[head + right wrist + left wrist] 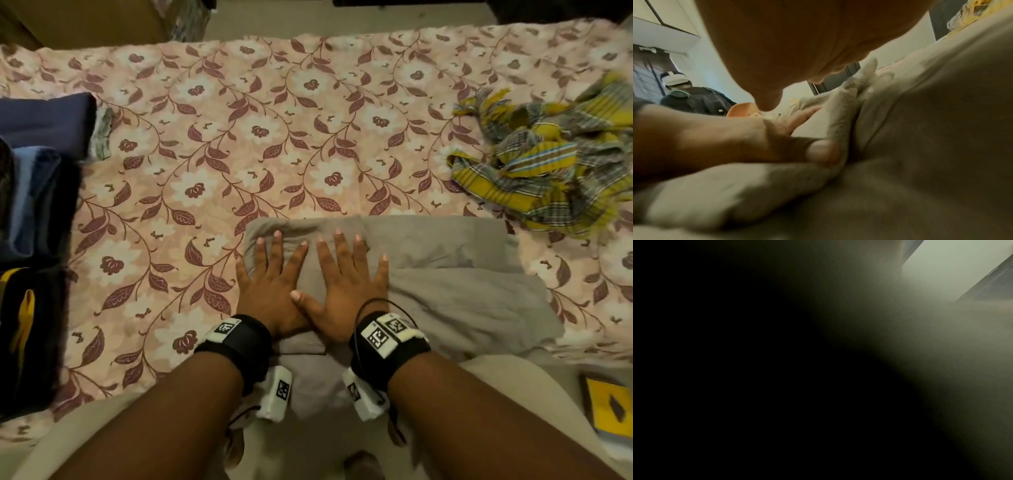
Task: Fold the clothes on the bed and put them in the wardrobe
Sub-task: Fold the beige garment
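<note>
A grey garment (445, 284) lies partly folded on the near edge of the bed, its folded end at the left. My left hand (270, 277) and right hand (346, 277) lie flat side by side on that folded end, fingers straight and spread, pressing it down. The thumbs meet between the hands. In the right wrist view the grey garment (920, 146) fills the frame below the right palm (797, 40), and the left hand (715, 139) lies on the cloth beside it. The left wrist view is dark and blurred.
A crumpled yellow and grey checked cloth (548, 150) lies at the right of the floral bedsheet (239, 137). Folded dark blue and black clothes (34, 205) are stacked along the left edge. A yellow book (609, 407) sits at the lower right.
</note>
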A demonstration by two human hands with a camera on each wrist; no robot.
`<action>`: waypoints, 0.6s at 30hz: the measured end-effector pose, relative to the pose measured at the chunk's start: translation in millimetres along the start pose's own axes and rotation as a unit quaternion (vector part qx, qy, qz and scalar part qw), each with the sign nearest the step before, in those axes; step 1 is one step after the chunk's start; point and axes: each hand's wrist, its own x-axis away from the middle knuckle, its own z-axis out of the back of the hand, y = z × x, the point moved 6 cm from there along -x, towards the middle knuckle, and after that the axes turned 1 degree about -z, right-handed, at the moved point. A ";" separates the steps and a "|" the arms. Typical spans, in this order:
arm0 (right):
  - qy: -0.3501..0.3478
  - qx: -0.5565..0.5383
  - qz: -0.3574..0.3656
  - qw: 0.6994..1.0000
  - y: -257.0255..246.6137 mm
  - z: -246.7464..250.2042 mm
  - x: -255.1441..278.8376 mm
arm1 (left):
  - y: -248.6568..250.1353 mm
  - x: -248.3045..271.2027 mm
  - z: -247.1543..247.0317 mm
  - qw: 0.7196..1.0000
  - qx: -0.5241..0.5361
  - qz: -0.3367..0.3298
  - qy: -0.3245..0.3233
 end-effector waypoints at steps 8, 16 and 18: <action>-0.072 -0.054 0.027 0.996 29.8 -24.4 29.9 | -26.6 68.5 10.7 0.963 0.223 0.108 0.103; -0.009 -0.162 0.118 0.980 -8.2 15.8 74.8 | -16.8 112.3 37.3 0.782 0.565 0.261 0.031; 0.006 -0.255 0.146 0.956 -20.0 34.9 90.1 | -0.7 109.4 55.2 0.805 0.553 0.208 0.055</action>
